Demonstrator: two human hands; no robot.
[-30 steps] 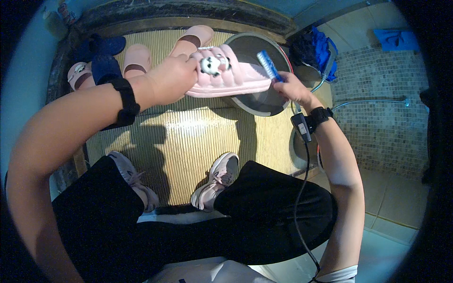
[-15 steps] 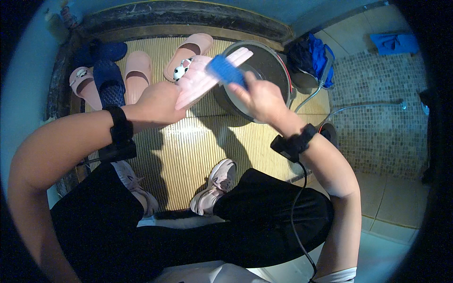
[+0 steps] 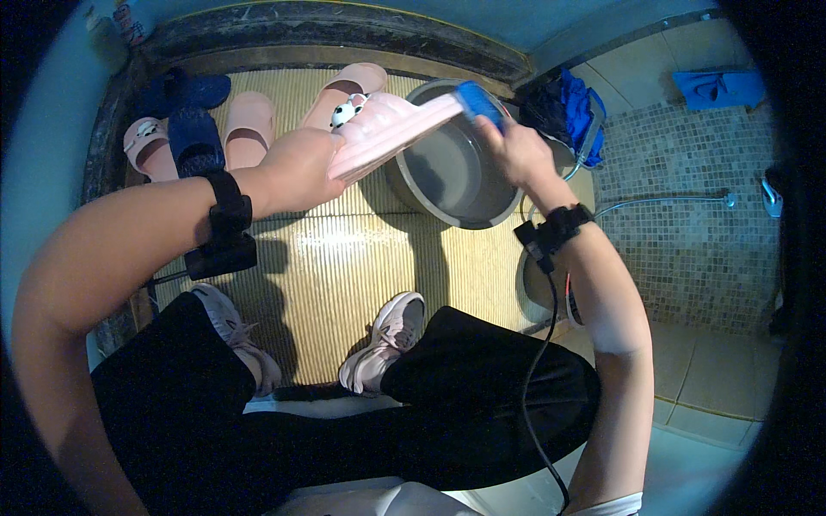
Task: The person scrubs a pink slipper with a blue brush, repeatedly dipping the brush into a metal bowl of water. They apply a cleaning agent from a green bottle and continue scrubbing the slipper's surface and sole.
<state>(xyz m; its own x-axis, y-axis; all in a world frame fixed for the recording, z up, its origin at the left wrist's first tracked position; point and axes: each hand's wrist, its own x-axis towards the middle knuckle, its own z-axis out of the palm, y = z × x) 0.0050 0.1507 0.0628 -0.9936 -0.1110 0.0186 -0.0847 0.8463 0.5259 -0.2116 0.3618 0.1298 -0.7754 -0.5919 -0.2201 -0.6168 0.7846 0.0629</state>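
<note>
My left hand [image 3: 301,168] grips a pink slipper [image 3: 391,138] by one end and holds it tilted, its other end reaching over a grey bucket [image 3: 422,193]. A black-and-white animal figure [image 3: 348,112] decorates the slipper's strap. Closed round a blue scrubbing brush [image 3: 479,101], my right hand [image 3: 521,155] presses it at the slipper's far tip. Water [image 3: 456,163] lies in the bucket below. The brush's bristles are hidden from this side.
Several pink slippers [image 3: 250,129] and dark blue slippers [image 3: 196,142] lie on the ribbed mat [image 3: 335,284] at the far left. Blue and black cloth [image 3: 576,112] is bundled right of the bucket. A hose [image 3: 662,201] runs to the tiled wall. A cable hangs from my right wrist.
The brush has moved right along the slipper, from its middle to its far tip. My right hand went with it. The slipper's far end has tilted slightly.
</note>
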